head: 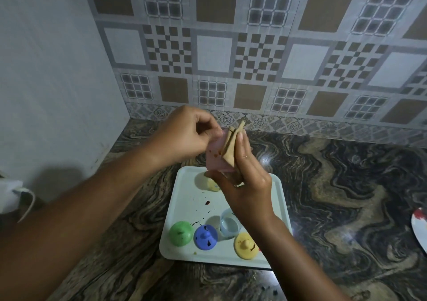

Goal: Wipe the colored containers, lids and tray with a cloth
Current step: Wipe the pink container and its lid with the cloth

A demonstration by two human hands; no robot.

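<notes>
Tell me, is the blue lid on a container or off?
Off. The blue lid rests flat on the tray itself, knob up, not on any container.

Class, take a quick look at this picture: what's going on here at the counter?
A person holds a pink container above a white tray on the marbled counter. The left-hand grip holds its upper edge, and the right-hand grip presses a beige cloth against it. On the stained tray sit a green lid, a blue lid, a yellow lid, a pale blue container and a yellow container.
</notes>
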